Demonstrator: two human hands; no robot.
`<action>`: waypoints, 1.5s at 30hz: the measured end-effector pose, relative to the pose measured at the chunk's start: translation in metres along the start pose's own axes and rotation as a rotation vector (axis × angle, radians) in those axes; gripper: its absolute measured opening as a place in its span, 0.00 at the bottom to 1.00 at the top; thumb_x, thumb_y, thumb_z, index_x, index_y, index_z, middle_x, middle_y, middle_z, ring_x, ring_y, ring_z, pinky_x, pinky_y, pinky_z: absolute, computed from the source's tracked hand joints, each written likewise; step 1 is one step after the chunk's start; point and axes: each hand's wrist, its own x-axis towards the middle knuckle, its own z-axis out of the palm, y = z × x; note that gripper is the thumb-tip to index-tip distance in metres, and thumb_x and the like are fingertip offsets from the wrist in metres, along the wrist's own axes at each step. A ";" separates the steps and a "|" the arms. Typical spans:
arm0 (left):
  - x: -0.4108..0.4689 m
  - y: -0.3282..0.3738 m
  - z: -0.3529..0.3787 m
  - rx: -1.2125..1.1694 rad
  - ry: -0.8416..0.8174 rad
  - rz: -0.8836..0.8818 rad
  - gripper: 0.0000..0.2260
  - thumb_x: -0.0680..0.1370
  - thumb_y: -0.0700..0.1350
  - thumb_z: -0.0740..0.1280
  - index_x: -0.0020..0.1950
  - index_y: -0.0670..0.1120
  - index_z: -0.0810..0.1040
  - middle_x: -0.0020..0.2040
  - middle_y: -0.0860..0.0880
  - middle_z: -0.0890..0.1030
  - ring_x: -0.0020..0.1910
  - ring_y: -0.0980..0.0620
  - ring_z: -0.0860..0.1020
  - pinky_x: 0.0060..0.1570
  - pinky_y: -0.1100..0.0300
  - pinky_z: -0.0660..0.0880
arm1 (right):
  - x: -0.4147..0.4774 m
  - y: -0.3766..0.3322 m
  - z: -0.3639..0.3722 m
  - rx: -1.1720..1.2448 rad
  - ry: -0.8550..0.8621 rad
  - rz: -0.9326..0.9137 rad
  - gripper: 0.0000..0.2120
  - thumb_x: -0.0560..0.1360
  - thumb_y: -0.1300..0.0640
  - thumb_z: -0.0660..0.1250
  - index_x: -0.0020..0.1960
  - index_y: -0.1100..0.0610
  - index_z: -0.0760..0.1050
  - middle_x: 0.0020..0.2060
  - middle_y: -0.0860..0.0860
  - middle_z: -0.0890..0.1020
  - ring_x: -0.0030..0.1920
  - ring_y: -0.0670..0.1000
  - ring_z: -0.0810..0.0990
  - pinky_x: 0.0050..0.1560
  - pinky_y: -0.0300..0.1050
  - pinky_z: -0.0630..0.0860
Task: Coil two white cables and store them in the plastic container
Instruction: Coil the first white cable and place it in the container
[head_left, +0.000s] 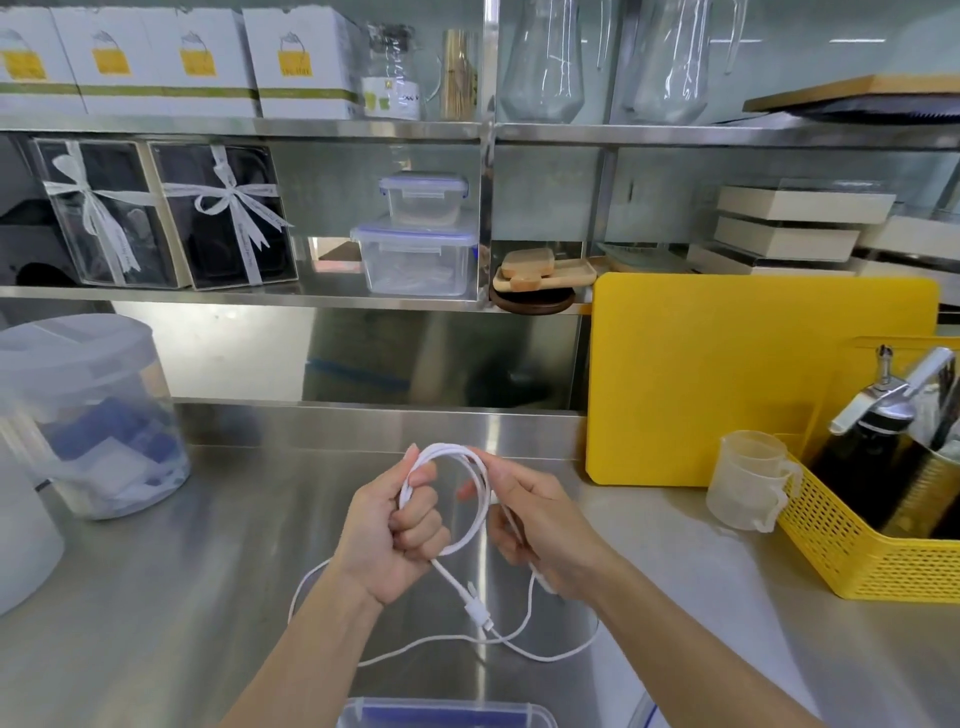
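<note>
Coiling limp, light cable (448, 448): left hand (389, 535) grips the loops, right hand (535, 525) pinches the free strand; tail slack on bench (208, 571).

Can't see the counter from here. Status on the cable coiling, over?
Left hand grips the white cable coil. Right hand pinches a strand. Loose end trails onto the counter. Plastic container at near edge, nothing in the way.

Steel counter (156, 597), steel shelves (260, 127), yellow cutting board (727, 374)
</note>
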 end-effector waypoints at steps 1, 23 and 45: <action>0.001 -0.003 0.000 -0.024 0.007 0.020 0.16 0.72 0.52 0.60 0.26 0.47 0.70 0.20 0.52 0.50 0.18 0.54 0.48 0.16 0.67 0.53 | 0.001 0.001 0.004 0.028 0.032 0.003 0.14 0.79 0.49 0.57 0.43 0.42 0.80 0.23 0.44 0.75 0.22 0.43 0.65 0.22 0.35 0.62; 0.017 0.000 0.008 0.854 0.127 0.066 0.18 0.80 0.50 0.59 0.47 0.36 0.79 0.27 0.54 0.77 0.28 0.54 0.78 0.42 0.55 0.77 | 0.004 0.027 0.008 -0.187 0.599 -0.102 0.14 0.78 0.56 0.60 0.40 0.40 0.77 0.33 0.47 0.79 0.35 0.44 0.76 0.34 0.32 0.73; 0.031 -0.014 0.008 0.921 0.310 0.390 0.15 0.79 0.40 0.62 0.34 0.46 0.80 0.18 0.57 0.68 0.24 0.53 0.62 0.28 0.60 0.61 | -0.002 -0.017 -0.027 0.143 0.318 0.012 0.11 0.71 0.70 0.67 0.35 0.58 0.81 0.29 0.53 0.84 0.35 0.55 0.85 0.38 0.40 0.82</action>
